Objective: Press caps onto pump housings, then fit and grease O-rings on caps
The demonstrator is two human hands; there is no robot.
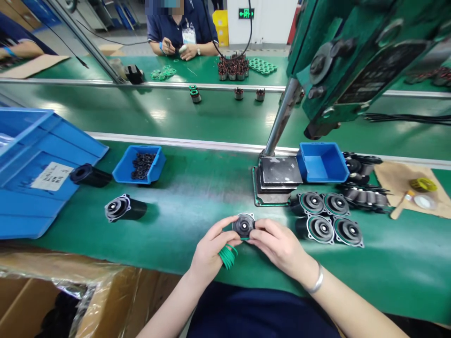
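A round black motor housing [244, 226] with a metal-rimmed flange stands near the table's front edge between my hands. My left hand [214, 241] grips its left side with the fingertips, and a bunch of green rubber rings [228, 256] hangs from the same hand. Fingers of my right hand [276, 244] pinch the right side of the flange. Along the flange's lower edge runs a green ring, touched by the fingers of both hands. Another housing [121, 208] lies tilted to the left. Several like it [320, 228] stand grouped to the right.
Behind my hands stands a green press [338, 65] over its metal base block [281, 172]. Blue bins include one with small black parts [143, 165], another [323, 162] beside the press and a large one [38, 173] at left. Across the bench a co-worker [183, 33] handles small parts.
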